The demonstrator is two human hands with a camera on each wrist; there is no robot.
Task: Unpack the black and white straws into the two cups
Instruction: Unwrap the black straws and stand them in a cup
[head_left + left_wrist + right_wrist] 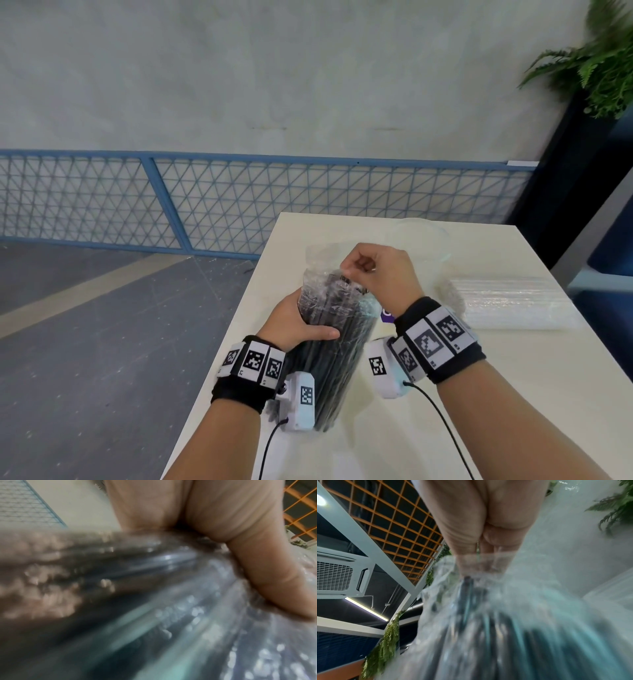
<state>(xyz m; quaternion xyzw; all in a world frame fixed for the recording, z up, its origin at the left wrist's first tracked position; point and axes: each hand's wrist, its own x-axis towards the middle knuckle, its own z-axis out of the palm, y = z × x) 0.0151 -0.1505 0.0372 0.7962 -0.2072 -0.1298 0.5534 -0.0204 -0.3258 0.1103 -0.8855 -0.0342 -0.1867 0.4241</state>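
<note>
Bag of black straws (329,329) gripped by left hand (294,322), right fingers (352,267) pinching its top.

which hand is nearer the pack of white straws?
Right. The right hand pinches the black-straw bag top, just beside the white straw pack. The left hand grips the bag's far side.

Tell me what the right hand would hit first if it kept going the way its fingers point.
The right hand already pinches the black straw pack at its top, fingers pointing left; beyond, probably only the bag's loose clear top.
</note>
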